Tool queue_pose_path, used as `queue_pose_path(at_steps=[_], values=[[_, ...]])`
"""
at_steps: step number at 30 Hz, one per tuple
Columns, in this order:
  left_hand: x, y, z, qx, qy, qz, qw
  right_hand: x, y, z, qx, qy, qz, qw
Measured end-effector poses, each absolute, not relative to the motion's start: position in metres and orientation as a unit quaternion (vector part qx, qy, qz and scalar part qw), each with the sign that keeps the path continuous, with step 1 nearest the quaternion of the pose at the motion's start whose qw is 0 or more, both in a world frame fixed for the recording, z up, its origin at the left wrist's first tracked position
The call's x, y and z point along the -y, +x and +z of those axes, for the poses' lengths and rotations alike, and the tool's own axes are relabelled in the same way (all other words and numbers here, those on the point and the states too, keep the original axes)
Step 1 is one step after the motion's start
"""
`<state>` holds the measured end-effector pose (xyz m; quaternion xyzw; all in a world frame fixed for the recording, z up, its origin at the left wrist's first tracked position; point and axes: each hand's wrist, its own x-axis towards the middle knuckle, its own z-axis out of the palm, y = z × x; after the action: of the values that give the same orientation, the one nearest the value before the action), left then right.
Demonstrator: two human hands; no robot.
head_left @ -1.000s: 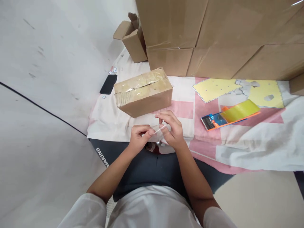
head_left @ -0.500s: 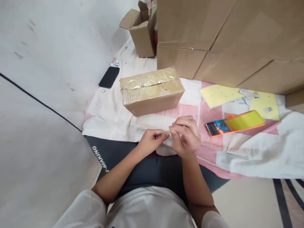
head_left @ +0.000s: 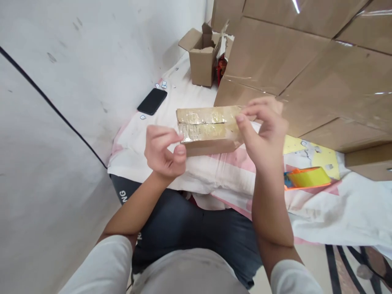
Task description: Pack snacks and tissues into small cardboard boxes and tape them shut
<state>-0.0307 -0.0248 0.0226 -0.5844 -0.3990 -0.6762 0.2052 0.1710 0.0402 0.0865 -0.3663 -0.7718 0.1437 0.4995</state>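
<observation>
Clear film strip [head_left: 211, 130] stretched between 2 raised hands.

Left hand [head_left: 162, 153] and right hand [head_left: 263, 130], each grip pinched on 1 end, hold it above the taped box [head_left: 208, 122] on the cloth [head_left: 214, 171]. Judged: taping stage; next needs aligning over the seam. Tape dispenser [head_left: 306, 178] lies right.

Brown cartons over a pink-and-white checked cloth [head_left: 232, 171]
A brown taped box [head_left: 208, 128] near the cloth's far edge; a black phone [head_left: 152, 101] at its far left corner; a yellow sheet [head_left: 318, 157] and orange-and-yellow tape dispenser [head_left: 306, 178] toward the right edge
</observation>
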Motion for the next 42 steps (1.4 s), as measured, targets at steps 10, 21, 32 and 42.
queue_pose_path(at_steps=[10, 21, 32, 42], values=[[0.002, -0.026, -0.019, 0.444, -0.735, -0.496, 0.131, -0.120, 0.164, 0.045, 0.838, -0.452, 0.098, 0.291], [0.019, -0.027, -0.011, 0.485, -0.750, -0.442, 0.087, -0.067, 0.180, 0.025, 0.757, -0.532, 0.171, 0.338], [0.013, -0.020, -0.031, 0.394, -0.799, -0.424, 0.163, -0.129, 0.400, 0.079, 0.631, -0.771, 0.087, 0.007], [0.008, -0.023, -0.033, 0.380, -0.806, -0.406, 0.201, -0.162, 0.490, 0.011, 0.699, -0.704, 0.014, -0.127]])
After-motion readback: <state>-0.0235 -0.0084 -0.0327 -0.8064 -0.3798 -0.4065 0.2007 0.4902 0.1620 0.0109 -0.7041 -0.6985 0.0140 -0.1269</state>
